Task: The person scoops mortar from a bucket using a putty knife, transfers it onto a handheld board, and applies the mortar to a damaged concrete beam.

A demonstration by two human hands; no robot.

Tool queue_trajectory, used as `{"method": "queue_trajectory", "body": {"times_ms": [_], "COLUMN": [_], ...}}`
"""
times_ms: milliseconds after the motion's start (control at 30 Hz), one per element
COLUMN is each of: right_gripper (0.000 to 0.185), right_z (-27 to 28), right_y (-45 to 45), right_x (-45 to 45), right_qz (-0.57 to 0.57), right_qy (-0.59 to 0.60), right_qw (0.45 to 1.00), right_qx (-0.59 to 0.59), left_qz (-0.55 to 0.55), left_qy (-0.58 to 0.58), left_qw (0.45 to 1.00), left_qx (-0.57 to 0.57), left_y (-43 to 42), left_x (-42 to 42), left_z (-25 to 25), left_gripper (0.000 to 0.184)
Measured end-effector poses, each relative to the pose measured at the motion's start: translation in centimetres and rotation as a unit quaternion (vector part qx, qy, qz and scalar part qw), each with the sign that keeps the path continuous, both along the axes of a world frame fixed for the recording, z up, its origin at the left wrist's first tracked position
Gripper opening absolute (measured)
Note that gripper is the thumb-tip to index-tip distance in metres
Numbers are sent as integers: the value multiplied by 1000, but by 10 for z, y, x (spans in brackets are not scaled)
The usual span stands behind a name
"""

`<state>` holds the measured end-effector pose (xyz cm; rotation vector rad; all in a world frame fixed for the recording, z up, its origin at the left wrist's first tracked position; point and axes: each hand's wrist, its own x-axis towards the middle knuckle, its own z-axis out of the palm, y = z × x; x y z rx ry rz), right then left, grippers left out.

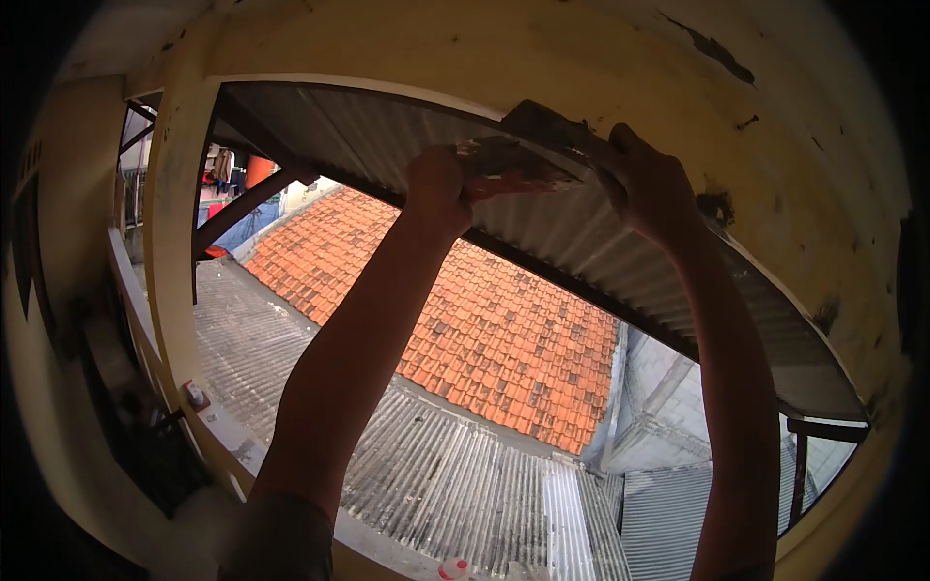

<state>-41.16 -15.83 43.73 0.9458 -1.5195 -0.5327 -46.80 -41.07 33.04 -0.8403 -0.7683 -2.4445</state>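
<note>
Both my arms reach up to the upper edge of a wall opening. My left hand (438, 189) is closed around the end of a flat, reddish board (523, 179) with grey smears on it, held below the yellow beam (426, 48). My right hand (649, 184) grips a dark, flat trowel (547, 126), its blade lying against the beam's lower edge. The trowel is just above the board. Shadow hides the trowel's handle. A dark rough patch (717, 206) marks the wall right of my right hand.
Corrugated sheeting (329, 126) slopes outside, behind my hands. Below lie an orange tiled roof (513, 339) and a grey corrugated roof (436, 484). A pillar (179, 223) stands left. Small items, a white one (196, 394) and a red-topped one (452, 568), sit along the ledge.
</note>
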Motion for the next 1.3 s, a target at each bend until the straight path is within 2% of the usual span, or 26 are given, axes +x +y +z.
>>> {"method": "queue_trajectory", "body": {"times_ms": [67,133,167,233,333,467,567,633,767,833,933,967,1033,1067,1133,1167,1233,1300], "right_gripper": [43,46,46,45,46,46,46,42,34,27,24,24,25,25,40,40,23,22], "right_z": [0,2,3,7,22,27,16,10,6,12,14,16,21,22,24,27,30,35], "right_y": [-1,2,3,0,-5,-10,-6,-4,-16,-29,-50,-49,-44,-40,-26,-18,-4,8], "right_x": [1,-5,-8,-11,-11,3,20,25,25,16,15,14,15,17,21,22,27,36], "right_qz": [-27,-22,-24,-67,-115,-98,-90,-84,-77,-47,-51,-51,-137,-135,-169,-167,-118,-143], "right_qy": [7,75,75,169,173,189,149,135,120,184,197,194,192,193,172,174,209,190], "right_qw": [1000,997,997,983,977,976,979,984,988,981,979,980,972,972,970,970,970,971], "right_qx": [9,14,14,4,-52,-54,-108,-80,-61,-26,-9,-9,3,4,8,8,34,32], "left_qz": [-27,-22,-24,21,12,19,23,67,77,77,46,47,24,27,21,23,5,-6], "left_qy": [9,-65,-66,-3,-29,-49,-22,-44,-58,-51,-32,-35,-32,-31,-3,-1,-46,-50], "left_qw": [1000,996,996,999,999,996,998,996,995,996,997,997,997,997,997,997,994,994], "left_qx": [6,53,52,28,41,71,62,39,36,22,58,57,70,72,72,73,95,99], "left_y": [2,7,6,2,7,9,8,11,20,21,30,31,27,26,26,24,24,25], "left_x": [2,5,-6,-15,-1,-3,-5,0,9,-3,-13,-14,-14,-15,-17,-18,-16,-8], "left_z": [4,10,10,13,16,22,25,24,20,17,17,16,16,18,19,22,26,29], "left_gripper": [37,31,31,30,28,28,30,31,30,29,30,30,29,29,28,28,28,28]}}
